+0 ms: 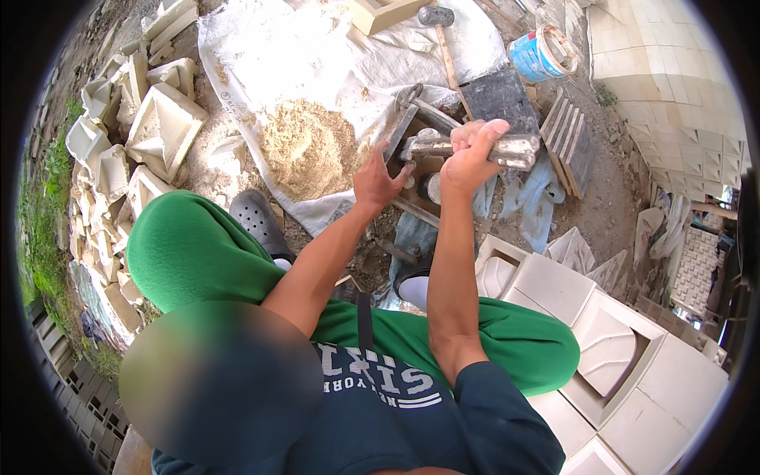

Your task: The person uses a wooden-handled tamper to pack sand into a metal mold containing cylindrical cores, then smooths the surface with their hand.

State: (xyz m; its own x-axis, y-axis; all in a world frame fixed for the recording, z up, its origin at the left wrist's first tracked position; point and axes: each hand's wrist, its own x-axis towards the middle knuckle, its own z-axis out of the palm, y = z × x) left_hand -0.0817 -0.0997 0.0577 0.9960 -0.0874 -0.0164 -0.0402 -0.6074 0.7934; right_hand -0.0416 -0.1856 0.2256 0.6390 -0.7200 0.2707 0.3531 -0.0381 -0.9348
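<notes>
I'm gripping a metal tool (pixel 507 149) in my right hand (pixel 472 150), fingers wrapped tight around it, its grey, mortar-crusted end sticking out to the right. My left hand (pixel 378 180) is spreading open, fingers fanned, resting just beside a trowel (pixel 404 119) whose blade is leaning up toward the sand pile (pixel 309 146). Both hands are working over a small mould (pixel 427 170) on the ground between my knees; I cannot tell what is inside it. The sand is lying on a white sack sheet (pixel 317 47). A blue bucket (pixel 534 55) is standing well apart, and pale cast blocks (pixel 162 119) are stacking up at my left.
</notes>
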